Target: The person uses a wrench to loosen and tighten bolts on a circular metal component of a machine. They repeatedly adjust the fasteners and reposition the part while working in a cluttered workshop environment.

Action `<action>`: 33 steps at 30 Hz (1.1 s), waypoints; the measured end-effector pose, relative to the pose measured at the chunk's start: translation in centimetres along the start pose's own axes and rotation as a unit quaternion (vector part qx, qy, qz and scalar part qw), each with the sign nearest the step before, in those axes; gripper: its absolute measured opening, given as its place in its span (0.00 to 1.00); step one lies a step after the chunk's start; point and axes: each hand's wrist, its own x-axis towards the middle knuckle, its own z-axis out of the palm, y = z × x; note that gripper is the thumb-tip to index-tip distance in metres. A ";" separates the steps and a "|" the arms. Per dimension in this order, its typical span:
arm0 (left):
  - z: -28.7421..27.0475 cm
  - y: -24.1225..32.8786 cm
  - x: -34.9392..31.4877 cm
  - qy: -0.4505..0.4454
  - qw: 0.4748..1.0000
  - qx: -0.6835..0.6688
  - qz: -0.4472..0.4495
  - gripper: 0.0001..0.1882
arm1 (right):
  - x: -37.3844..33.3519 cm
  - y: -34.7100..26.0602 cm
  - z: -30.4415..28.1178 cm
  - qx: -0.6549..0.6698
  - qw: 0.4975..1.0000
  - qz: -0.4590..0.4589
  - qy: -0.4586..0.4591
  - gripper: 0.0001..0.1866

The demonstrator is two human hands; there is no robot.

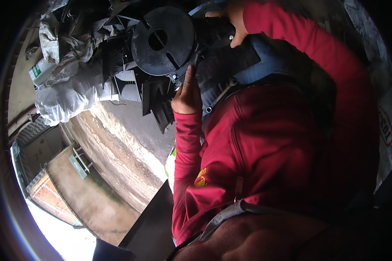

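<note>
A black round plate (pixel 178 26) with a central hole and slots sits on a dark assembly in front of me. My right hand (pixel 236 24) wraps round the end of a black cylindrical part (pixel 213 32) right of the plate, the thumb at its near end beside a bolt head. My left hand (pixel 187 95) is at the plate's near right edge, its index finger stretched along a short dark rod (pixel 197 57). The other left fingers are mostly hidden, and what they hold cannot be made out. A metal wrench (pixel 222 95) lies across my lap.
Black angled brackets (pixel 157 102) and a grey metal piece (pixel 128 85) hang below the plate. Crumpled plastic sheeting (pixel 76 98) and a white container (pixel 40 71) are at the left. A dark flat panel (pixel 150 222) stands near my left elbow.
</note>
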 end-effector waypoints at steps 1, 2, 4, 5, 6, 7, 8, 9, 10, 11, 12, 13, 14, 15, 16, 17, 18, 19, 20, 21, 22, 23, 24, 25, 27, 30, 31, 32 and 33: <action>-0.4 0.0 0.4 -0.010 1.000 -0.021 -0.014 0.27 | 0.1 0.3 -0.3 -0.002 1.000 0.022 -0.009 0.63; -0.8 0.2 1.0 -0.020 0.999 -0.042 -0.028 0.27 | 0.2 0.7 -0.6 -0.003 0.999 0.044 -0.018 0.63; -1.7 0.9 1.1 0.048 0.996 -0.078 0.014 0.28 | -0.2 0.4 -0.5 -0.001 0.999 0.028 -0.023 0.63; -1.7 1.1 1.1 0.087 0.992 -0.091 0.024 0.28 | -0.3 0.4 -0.4 0.002 1.000 0.020 -0.023 0.63; -2.0 1.5 1.0 0.098 0.990 -0.094 0.033 0.27 | -0.2 0.6 -0.2 0.009 1.000 0.017 -0.016 0.63; -2.4 2.0 0.8 0.111 0.989 -0.093 0.039 0.27 | 0.1 0.8 -0.1 0.015 1.000 0.010 -0.011 0.63; -2.4 2.0 0.7 0.072 0.992 -0.097 0.038 0.26 | 0.2 0.8 -0.1 0.021 1.000 0.003 -0.005 0.63; -2.4 1.8 0.6 0.033 0.994 -0.102 0.038 0.25 | 0.1 0.8 -0.1 0.012 1.000 0.011 -0.007 0.63; -2.5 1.6 0.5 -0.005 0.994 -0.106 0.036 0.24 | 0.0 0.5 -0.1 0.002 1.000 0.019 -0.008 0.63; -2.8 1.4 0.6 -0.019 0.995 -0.091 0.029 0.23 | 0.0 0.3 -0.2 -0.008 1.000 0.026 -0.010 0.63; -2.1 0.4 1.2 -0.016 0.993 -0.108 0.034 0.23 | 0.1 0.7 -0.3 0.006 1.000 0.025 -0.012 0.63; -1.0 -1.0 1.7 -0.012 0.992 -0.121 0.035 0.23 | 0.2 0.9 -0.2 0.022 0.999 0.021 -0.015 0.63; -0.5 -1.7 2.4 -0.009 0.990 -0.135 0.042 0.23 | 0.3 1.1 -0.4 0.038 0.999 0.019 -0.014 0.63; -0.7 -1.3 1.7 -0.029 0.996 -0.083 0.015 0.23 | 0.2 0.8 -0.2 0.030 0.999 0.030 -0.016 0.63; -0.7 -0.7 1.1 -0.008 0.997 -0.078 0.022 0.23 | 0.2 0.5 0.3 0.028 0.999 0.008 -0.012 0.63; -0.7 -0.7 1.4 -0.004 0.995 -0.091 0.038 0.23 | 0.2 0.6 0.1 0.022 1.000 0.009 -0.012 0.63; -0.8 -0.7 1.7 -0.001 0.993 -0.104 0.053 0.24 | 0.2 0.8 -0.1 0.016 1.000 0.009 -0.013 0.63; -1.3 -0.5 2.0 -0.014 0.991 -0.124 0.047 0.24 | 0.2 1.0 0.0 0.016 1.000 0.005 -0.007 0.63; -2.1 -0.3 2.1 -0.028 0.988 -0.144 0.042 0.24 | 0.2 1.4 0.3 0.016 1.000 0.002 -0.001 0.63; -2.4 -0.3 2.2 -0.042 0.985 -0.165 0.037 0.24 | 0.1 1.7 0.4 0.016 1.000 -0.002 0.006 0.63; -2.3 -0.8 1.9 -0.041 0.990 -0.129 0.037 0.24 | 0.2 1.4 0.5 0.026 1.000 -0.013 0.010 0.63; -1.4 -1.7 2.1 -0.039 0.994 -0.095 0.041 0.24 | 0.2 1.3 0.3 0.033 0.999 -0.021 0.018 0.63; -1.1 -2.4 1.9 -0.036 0.996 -0.061 0.046 0.24 | 0.2 1.1 0.0 0.040 0.998 -0.029 0.026 0.63; -1.4 -1.6 1.3 -0.040 0.997 -0.029 0.054 0.23 | 0.1 1.2 -0.1 0.038 0.999 -0.021 0.016 0.63; -1.9 -1.1 2.0 0.003 0.997 -0.058 0.053 0.22 | 0.0 1.2 -0.3 0.035 0.999 -0.006 -0.005 0.63; -2.6 -1.0 1.5 0.053 0.992 -0.106 0.046 0.21 | 0.2 1.3 0.3 0.005 1.000 0.004 0.007 0.64; -2.4 -0.9 1.2 0.071 0.989 -0.121 0.053 0.21 | 0.2 1.2 0.2 0.016 1.000 -0.002 0.004 0.64; -1.6 -0.8 0.9 0.047 0.994 -0.099 0.027 0.22 | 0.0 1.1 0.0 0.027 1.000 -0.009 0.001 0.64; -0.6 -0.6 0.8 0.022 0.997 -0.077 0.002 0.23 | 0.0 0.9 -0.1 0.038 0.999 -0.015 -0.002 0.64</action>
